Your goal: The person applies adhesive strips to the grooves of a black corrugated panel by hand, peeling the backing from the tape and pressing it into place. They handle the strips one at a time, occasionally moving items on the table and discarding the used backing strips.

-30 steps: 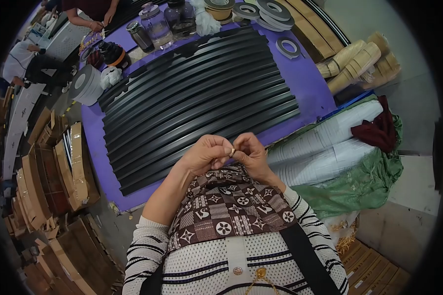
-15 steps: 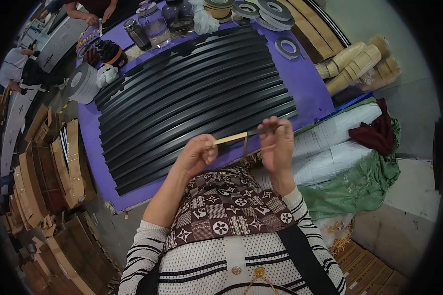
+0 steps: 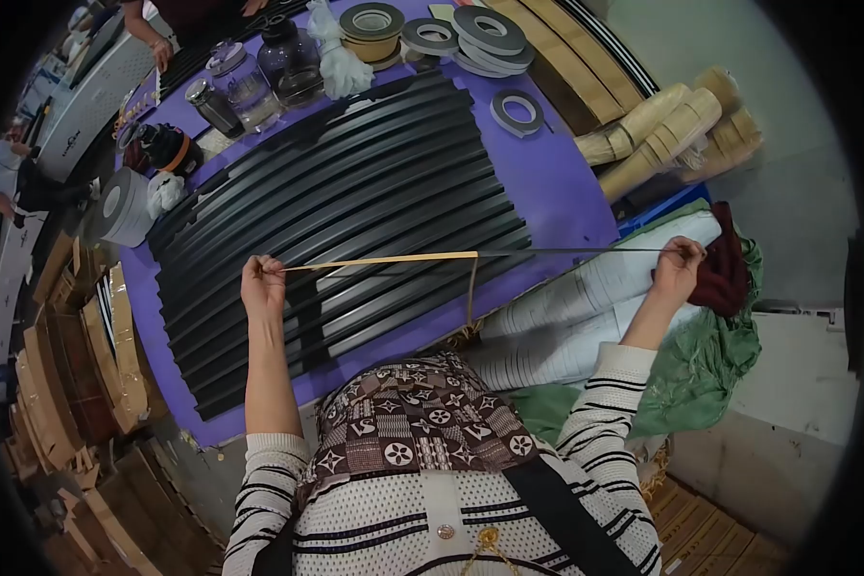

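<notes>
Holds tape [image 3: 384, 259] in the air, nearly level, above black profiles [image 3: 355, 206], its dark part reaching out beyond near edge of tabletop [image 3: 562, 178]. Pinches yellow end in closed fingers of left hand [image 3: 262, 285], dark end in closed fingers of right hand [image 3: 677, 274]. Looks taut from hand to hand.

Progress, as judged: reads as partly separated, with dark length apart from yellow cover and thin tail [image 3: 470, 291] hanging from the junction. Leaves yellow length, from junction to left hand, apparently covered. Shows no contact between tape and profiles that can be made out.

Edges and room: places right hand past tabletop, near wrapped rolls [image 3: 600, 293] and just beside maroon cloth [image 3: 725, 274]; could snag there if lowered. Keeps left hand over near-left part of profiles. Shows purple margin to right of profiles, with tape roll [image 3: 516, 113] lying on it. Meets tighter far side: bottle [image 3: 245, 88], stacked rolls [image 3: 490, 43] and a co-worker's hand [image 3: 162, 55]. Offers most swing room above profiles.
</notes>
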Demonstrator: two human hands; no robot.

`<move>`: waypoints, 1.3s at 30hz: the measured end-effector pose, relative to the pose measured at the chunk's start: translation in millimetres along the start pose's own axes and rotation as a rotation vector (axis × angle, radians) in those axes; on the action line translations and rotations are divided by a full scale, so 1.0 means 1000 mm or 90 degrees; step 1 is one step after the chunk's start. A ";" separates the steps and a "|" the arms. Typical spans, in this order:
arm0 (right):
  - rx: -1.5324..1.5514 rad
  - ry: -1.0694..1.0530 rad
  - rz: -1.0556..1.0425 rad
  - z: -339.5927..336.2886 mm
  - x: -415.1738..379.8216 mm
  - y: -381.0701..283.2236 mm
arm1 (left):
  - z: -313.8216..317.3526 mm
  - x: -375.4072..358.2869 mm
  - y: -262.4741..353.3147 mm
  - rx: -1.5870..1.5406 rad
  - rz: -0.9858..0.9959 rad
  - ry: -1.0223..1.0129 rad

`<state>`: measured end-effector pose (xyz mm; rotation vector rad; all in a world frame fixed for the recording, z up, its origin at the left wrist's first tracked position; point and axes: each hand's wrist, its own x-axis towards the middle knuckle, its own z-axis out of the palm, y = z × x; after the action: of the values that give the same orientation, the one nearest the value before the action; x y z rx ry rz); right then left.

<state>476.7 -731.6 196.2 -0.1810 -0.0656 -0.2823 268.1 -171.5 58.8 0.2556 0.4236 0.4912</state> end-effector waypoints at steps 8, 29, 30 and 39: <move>-0.398 -0.106 -0.150 0.000 0.241 -0.224 | 0.040 0.015 -0.083 0.365 0.007 0.217; -1.024 -0.942 0.800 -0.032 -0.151 0.448 | -0.020 0.051 -0.015 1.237 0.405 0.112; -1.009 -0.883 0.775 -0.038 -0.159 0.455 | -0.019 0.051 -0.016 1.217 0.390 0.108; -1.169 -0.943 0.763 -0.068 -0.185 0.482 | -0.025 0.052 -0.014 1.170 0.354 0.075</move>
<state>437.8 -238.9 31.8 -2.1389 -1.1277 1.1724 303.9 -154.1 15.2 2.1663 0.8331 0.5230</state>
